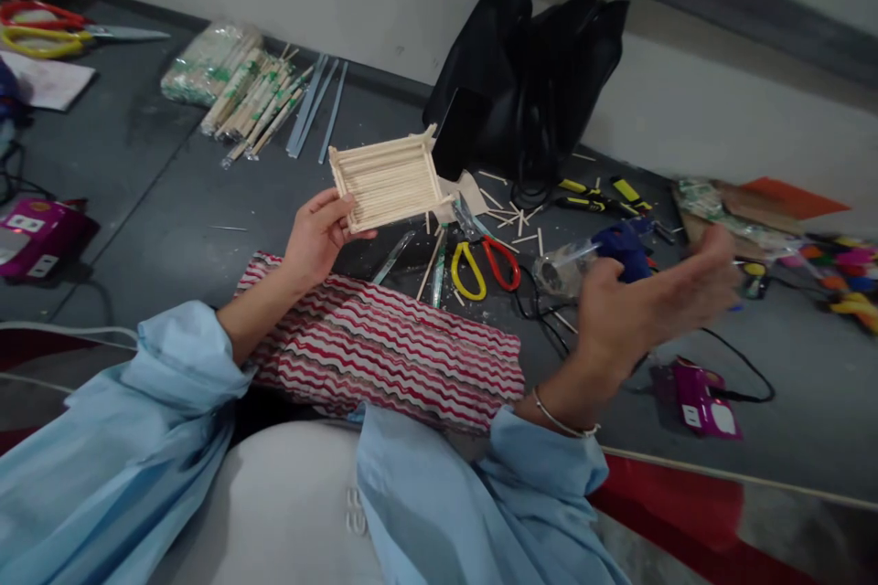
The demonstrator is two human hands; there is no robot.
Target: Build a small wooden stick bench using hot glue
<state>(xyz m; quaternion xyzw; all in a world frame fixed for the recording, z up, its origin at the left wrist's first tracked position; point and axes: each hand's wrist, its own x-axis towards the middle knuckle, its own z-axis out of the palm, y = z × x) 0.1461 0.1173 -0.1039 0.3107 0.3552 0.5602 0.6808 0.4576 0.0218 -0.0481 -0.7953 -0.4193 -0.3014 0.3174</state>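
My left hand [319, 238] is clamped on the near left corner of a small stick tray [388, 181], thumb over its edge, holding it up and tilted above the table [226, 187], just beyond the striped cloth [390, 347]. My right hand [627, 311] hangs well apart from it — fingers and thumb spread, slightly blurred — in front of a blue glue gun [621, 245], though I cannot tell whether they touch; scissors [487, 245] lie between my hands.
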